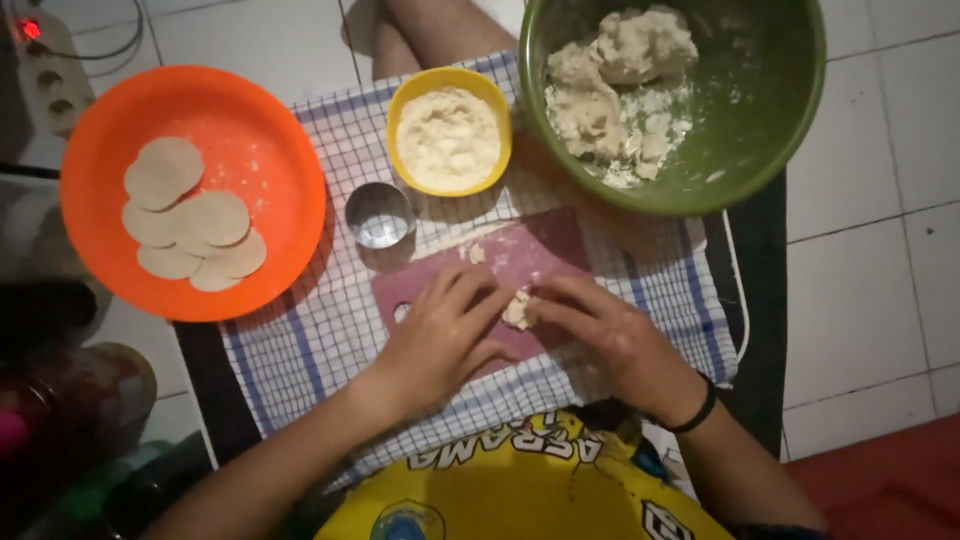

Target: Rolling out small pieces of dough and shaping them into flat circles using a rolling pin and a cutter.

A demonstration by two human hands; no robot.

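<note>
An orange plate (270, 130) is sitting at the far left, carrying a cluster of flat round dough discs (190, 222). Just right of it, a small metal ring cutter (380, 214) is standing on the checked cloth (300, 340), with a yellow bowl of flour (449, 132) behind it. On the maroon board (530, 250), the left hand (440, 340) is curling its fingers closed against a small lump of dough (518, 308), while the right hand (610, 335) is pinching the same lump from the other side. Pressing evenly from both sides would probably keep it compact. A green bowl (760, 130) of rough dough is resting at the upper right.
</note>
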